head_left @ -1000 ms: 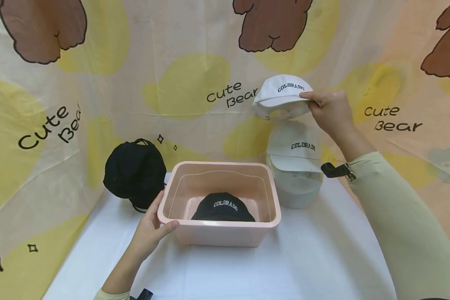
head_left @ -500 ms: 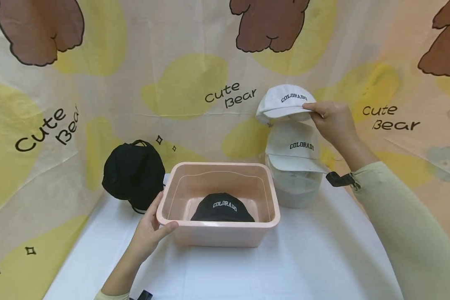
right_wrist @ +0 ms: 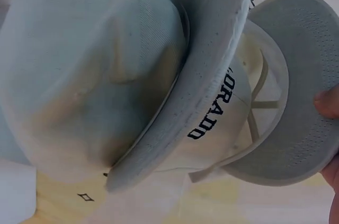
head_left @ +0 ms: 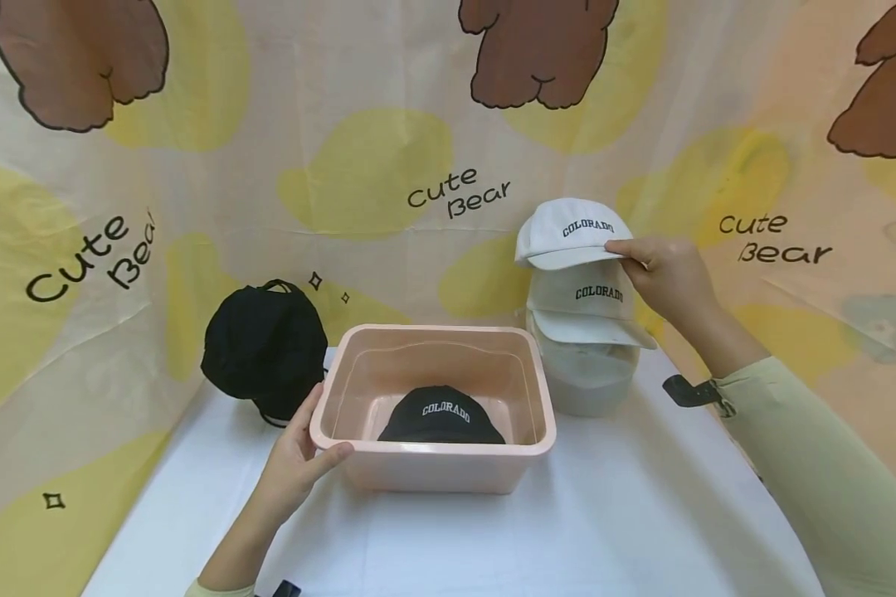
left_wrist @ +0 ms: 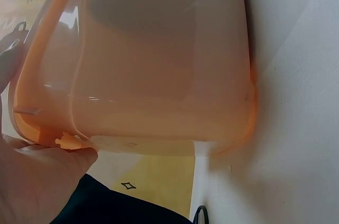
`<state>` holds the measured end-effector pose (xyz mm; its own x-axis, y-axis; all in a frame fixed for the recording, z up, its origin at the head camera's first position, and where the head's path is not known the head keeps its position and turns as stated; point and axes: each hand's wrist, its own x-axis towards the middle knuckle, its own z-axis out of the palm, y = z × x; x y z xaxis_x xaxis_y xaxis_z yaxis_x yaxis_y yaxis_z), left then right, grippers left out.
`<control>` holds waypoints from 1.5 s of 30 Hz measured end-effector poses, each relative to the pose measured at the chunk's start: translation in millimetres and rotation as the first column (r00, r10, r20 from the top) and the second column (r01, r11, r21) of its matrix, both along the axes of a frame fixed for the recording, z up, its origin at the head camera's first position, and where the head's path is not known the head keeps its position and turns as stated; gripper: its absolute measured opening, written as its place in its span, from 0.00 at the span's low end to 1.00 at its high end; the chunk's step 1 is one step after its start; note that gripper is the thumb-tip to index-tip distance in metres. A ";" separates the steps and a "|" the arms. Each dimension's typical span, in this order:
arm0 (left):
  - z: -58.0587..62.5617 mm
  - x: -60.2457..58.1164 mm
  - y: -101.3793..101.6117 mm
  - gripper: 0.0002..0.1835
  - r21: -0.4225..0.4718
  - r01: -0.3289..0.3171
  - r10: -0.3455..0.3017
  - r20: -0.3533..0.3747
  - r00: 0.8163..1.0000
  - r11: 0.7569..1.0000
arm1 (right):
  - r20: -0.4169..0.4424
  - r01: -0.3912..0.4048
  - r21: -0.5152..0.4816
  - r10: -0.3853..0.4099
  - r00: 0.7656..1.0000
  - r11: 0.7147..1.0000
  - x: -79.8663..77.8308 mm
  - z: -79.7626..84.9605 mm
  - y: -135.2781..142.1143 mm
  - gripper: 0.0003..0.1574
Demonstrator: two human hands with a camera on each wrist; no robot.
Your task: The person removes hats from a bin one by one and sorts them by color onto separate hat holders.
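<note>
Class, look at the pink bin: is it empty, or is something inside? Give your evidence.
Not empty: in the head view, a black cap with COLORADO lettering shows inside the pink bin, behind its front rim.

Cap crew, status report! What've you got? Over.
Right grip pinches white COLORADO cap by brim, above cream COLORADO cap. Left grip holds pink tub by rim. No obstruction visible.

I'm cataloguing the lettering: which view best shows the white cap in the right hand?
The head view: the held white cap faces it, COLORADO readable. The right wrist view shows its brim's underside and part of its inside; the left wrist, none.
</note>
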<state>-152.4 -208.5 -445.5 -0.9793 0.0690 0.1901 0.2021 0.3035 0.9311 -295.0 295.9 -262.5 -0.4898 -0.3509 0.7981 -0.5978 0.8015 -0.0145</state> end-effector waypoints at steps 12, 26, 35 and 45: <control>-2.4 4.2 -5.3 0.55 0.040 0.033 -0.033 0.012 0.999 0.999 | 0.046 -0.033 0.015 0.032 0.998 0.999 18.0 -22.7 3.1 0.17; -5.0 2.7 -3.9 0.55 0.068 0.039 -0.037 -0.023 0.999 0.997 | 0.195 0.018 0.076 -0.032 0.980 0.997 35.7 -30.3 11.9 0.18; -2.9 2.3 -2.0 0.55 0.062 0.028 -0.027 -0.014 1.000 0.998 | 0.304 -0.098 0.171 0.042 0.952 0.980 36.4 -24.0 12.2 0.18; 1.1 0.5 -2.1 0.55 0.032 0.018 -0.017 -0.017 1.000 0.999 | 0.560 -0.084 0.164 -0.023 0.828 0.983 40.7 -16.3 12.5 0.20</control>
<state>-151.8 -210.6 -444.4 -0.9747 0.0795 0.2091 0.2230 0.2699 0.9367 -254.3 308.4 -278.8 -0.8186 -0.4796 0.3160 -0.5542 0.8040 -0.2155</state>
